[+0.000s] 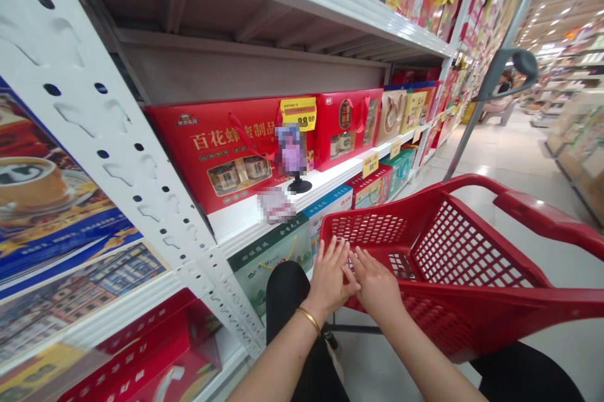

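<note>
My left hand [330, 279] and my right hand [377, 282] lie close together at the near rim of a red plastic shopping cart [455, 251], fingers spread, holding nothing. A gold bangle [309, 320] circles my left wrist. To the left of my hands, a red gift box with Chinese lettering [221, 153] stands on a white shelf, with a green gift box [268, 267] on the shelf below. A black rounded shape [283, 289], perhaps a trouser leg, lies beneath my left hand.
A perforated white shelf upright [136, 163] rises at the left. Yellow price tags [298, 114] and a blurred sign on a black stand [291, 153] sit by the boxes. A store aisle stretches away at the right, with a seated person [500, 97] far off.
</note>
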Available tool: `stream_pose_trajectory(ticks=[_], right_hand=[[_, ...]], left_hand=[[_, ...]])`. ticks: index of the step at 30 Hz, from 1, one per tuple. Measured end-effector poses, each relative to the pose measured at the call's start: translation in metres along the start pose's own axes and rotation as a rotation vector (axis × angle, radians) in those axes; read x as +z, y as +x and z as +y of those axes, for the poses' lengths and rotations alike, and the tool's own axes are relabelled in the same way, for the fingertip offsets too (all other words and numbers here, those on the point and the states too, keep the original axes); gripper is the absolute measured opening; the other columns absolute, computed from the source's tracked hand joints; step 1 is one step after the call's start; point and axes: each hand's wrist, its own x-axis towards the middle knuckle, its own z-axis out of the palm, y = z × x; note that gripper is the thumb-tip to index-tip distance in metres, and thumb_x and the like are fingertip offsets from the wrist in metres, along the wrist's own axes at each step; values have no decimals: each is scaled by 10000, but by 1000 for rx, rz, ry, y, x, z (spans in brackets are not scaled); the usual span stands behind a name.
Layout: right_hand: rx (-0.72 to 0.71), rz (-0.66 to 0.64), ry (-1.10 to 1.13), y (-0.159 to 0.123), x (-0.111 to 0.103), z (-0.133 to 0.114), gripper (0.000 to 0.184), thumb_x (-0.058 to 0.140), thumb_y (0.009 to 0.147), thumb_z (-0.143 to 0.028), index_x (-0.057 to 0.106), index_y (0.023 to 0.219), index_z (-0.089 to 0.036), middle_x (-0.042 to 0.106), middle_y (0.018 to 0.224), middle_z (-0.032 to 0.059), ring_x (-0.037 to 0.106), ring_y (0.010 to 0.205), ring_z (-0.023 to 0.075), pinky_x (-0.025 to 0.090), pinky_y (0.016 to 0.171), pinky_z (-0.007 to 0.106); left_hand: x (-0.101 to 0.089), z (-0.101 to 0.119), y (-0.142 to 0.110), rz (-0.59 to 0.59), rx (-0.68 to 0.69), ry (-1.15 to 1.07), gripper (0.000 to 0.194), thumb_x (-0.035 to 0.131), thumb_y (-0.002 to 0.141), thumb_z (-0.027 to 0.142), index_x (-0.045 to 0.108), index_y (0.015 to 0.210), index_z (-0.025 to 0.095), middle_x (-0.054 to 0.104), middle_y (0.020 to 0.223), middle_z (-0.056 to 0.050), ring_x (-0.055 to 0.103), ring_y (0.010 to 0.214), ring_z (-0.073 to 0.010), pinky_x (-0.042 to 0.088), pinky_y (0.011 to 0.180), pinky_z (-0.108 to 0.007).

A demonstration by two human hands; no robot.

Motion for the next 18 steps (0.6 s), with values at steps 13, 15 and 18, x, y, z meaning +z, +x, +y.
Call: stream_pose_trajectory(ticks=[13, 15, 18], right_hand=[[25, 41, 11, -4, -9, 24, 374, 472, 1013, -245, 677, 1310, -143, 755, 1209, 110, 748, 984, 182, 543, 850, 268], [55, -37, 28, 2, -4, 10, 386, 469, 1010, -256, 667, 1327, -159, 770, 1163, 98, 753, 873, 162, 532, 726, 238], [65, -111, 55, 9, -2, -5, 399, 463, 1009, -273, 657, 1344, -179, 781, 1101, 94, 746, 808, 159, 506, 674, 227]], left_hand=[[6, -7, -3, 49, 21, 22, 1116, -35, 856, 857, 472, 1524, 120, 562, 1504, -160, 371, 1513, -319, 199, 1273, -570], [5, -11, -5, 53, 8, 17, 1106, -18, 862, 857, 512, 1497, 123, 593, 1472, -161, 427, 1480, -324, 264, 1254, -562], [1, -19, -11, 36, -18, 17, 1088, 13, 869, 862, 582, 1439, 130, 645, 1410, -159, 526, 1405, -326, 392, 1190, -540]])
